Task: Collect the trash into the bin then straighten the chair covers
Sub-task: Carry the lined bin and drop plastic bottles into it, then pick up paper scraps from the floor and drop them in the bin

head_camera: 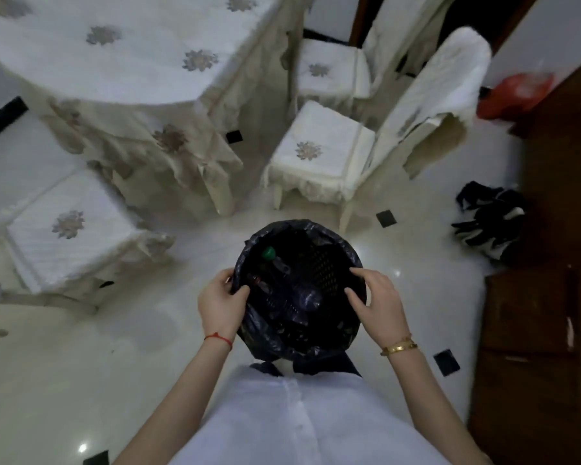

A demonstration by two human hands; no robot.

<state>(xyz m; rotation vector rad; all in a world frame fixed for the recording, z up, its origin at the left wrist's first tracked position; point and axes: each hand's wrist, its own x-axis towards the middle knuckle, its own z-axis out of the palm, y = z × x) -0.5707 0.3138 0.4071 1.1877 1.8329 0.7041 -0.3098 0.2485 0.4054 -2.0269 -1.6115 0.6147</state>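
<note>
A round bin (pixel 344 241) lined with a black plastic bag stands on the floor right in front of me. Inside lie plastic bottles, one with a green cap (pixel 268 253). My left hand (pixel 219 305) pinches the bag's edge at the bin's left rim. On the right rim rests my right hand (pixel 378 305), fingers spread on the bag. A chair (pixel 326 152) with a white cover stands beyond the bin; its back cover (pixel 443 85) hangs rumpled. Another covered chair (pixel 67 229) is at the left.
A round table (pixel 125 52) under a white flowered cloth fills the top left. A third covered chair (pixel 329 68) stands at the back. Dark wooden furniture (pixel 550 263) lines the right side, with a black-and-white heap (pixel 490 223) on the floor and a red bag (pixel 514 94) beside it.
</note>
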